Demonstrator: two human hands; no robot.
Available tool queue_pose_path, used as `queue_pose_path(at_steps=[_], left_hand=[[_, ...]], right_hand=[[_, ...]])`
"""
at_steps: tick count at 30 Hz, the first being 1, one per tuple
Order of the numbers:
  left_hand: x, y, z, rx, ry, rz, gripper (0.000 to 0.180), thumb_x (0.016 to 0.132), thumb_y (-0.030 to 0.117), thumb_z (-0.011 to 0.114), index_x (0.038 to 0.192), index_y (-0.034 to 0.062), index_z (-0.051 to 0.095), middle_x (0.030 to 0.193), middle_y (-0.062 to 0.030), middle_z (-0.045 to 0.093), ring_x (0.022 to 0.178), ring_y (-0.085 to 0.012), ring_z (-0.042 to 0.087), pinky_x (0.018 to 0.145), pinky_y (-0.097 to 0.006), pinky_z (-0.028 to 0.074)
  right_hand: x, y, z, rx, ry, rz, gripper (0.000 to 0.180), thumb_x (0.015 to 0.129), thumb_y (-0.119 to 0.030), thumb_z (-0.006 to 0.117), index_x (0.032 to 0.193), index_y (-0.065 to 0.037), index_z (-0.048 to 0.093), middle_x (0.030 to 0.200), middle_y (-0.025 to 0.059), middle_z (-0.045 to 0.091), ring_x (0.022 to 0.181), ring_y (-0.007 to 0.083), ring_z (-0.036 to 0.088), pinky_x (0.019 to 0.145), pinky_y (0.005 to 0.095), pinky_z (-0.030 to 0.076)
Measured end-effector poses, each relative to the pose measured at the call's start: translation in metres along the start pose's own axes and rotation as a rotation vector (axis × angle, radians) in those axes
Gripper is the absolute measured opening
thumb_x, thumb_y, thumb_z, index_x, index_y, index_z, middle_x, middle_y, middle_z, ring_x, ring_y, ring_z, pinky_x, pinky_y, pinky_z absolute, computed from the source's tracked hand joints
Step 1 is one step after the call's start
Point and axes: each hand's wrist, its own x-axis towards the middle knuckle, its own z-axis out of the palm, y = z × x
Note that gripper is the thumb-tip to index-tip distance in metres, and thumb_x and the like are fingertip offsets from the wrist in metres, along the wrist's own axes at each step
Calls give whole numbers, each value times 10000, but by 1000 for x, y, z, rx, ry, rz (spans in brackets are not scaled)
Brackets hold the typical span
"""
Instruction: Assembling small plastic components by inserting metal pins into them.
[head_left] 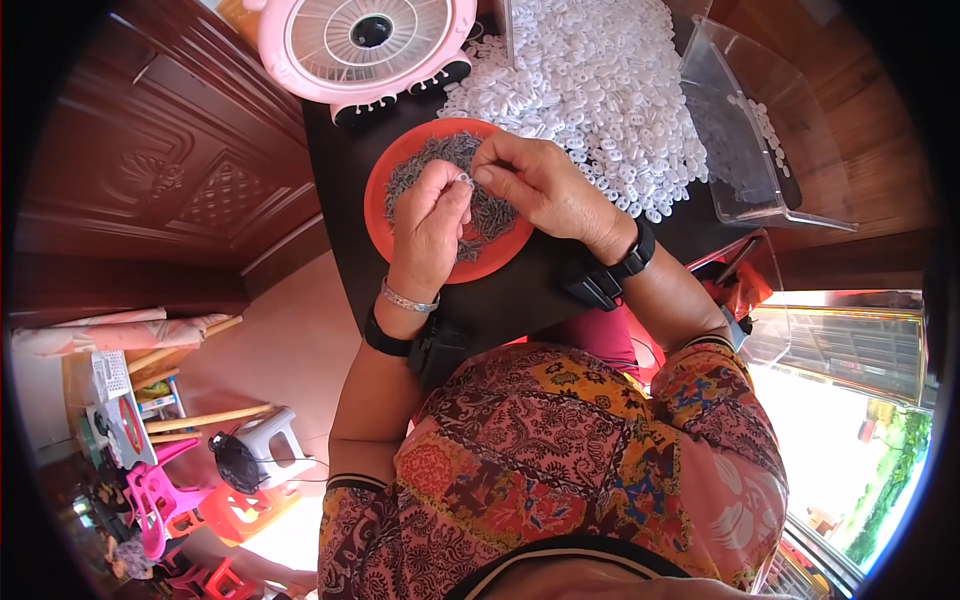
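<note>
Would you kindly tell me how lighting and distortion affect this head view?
In the head view, daylight blows out the lower right corner; the fisheye bends the wooden door and leaves black corners; the left hand and right hand over the orange plate are evenly lit and sharp; the clear bin shows mild glare.

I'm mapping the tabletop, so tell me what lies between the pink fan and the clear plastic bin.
In the head view, a heap of small white plastic rings covers the dark table between the pink fan and the clear plastic bin.
</note>
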Motion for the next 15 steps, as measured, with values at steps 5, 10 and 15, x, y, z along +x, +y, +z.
queue_pose_path(at_steps=[5, 10, 15], left_hand=[[-1, 1, 1, 3, -1, 21, 112, 902, 119, 502, 837, 27, 512, 611, 13, 465, 521, -40, 405, 474, -207, 342], [-1, -1, 0, 10, -24, 0, 130, 913, 168, 494, 892, 43, 521, 671, 15, 479, 552, -33, 392, 491, -175, 320], [-1, -3, 0, -2, -27, 14, 131, 914, 166, 494, 887, 41, 522, 668, 16, 473, 548, -32, 389, 486, -176, 321]], right_hand=[[-1, -1, -1, 59, -39, 51, 112, 906, -111, 542, 915, -1, 558, 751, 29, 561, 706, 99, 501, 661, 255, 437], [-1, -1, -2, 71, -47, 64, 115, 904, -111, 546, 920, 2, 560, 748, 33, 562, 708, 98, 503, 660, 255, 437], [0, 1, -2, 33, -42, 37, 119, 900, -113, 555, 930, 2, 565, 753, 42, 571, 707, 107, 518, 661, 263, 443]])
